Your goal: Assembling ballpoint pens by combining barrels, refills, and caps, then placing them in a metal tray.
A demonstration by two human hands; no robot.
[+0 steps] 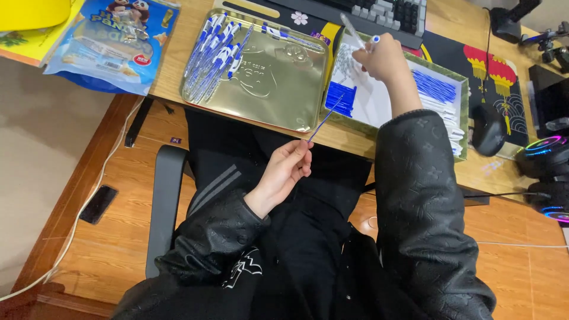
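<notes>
While the left hand (283,172) pinches one thin blue refill (325,117) between thumb and fingertips, its far end slanting up over the table (349,137) edge, the right hand (382,58) is closed around one clear pen barrel (352,28) with a blue-and-white piece at its lower end, held above the box (464,101). Two containers sit side by side on the wooden table. On the left, a shallow, shiny gold metal tray (278,83) with rounded corners and an embossed base holds a loose pile of finished blue-and-white pens (214,54), too overlapped to count. On the right, the green-rimmed box holds a small bundle of blue refills (341,98), a larger spread of them (434,86), and a heap of small metal springs (344,61). Both sleeves are black with an embossed pattern.
</notes>
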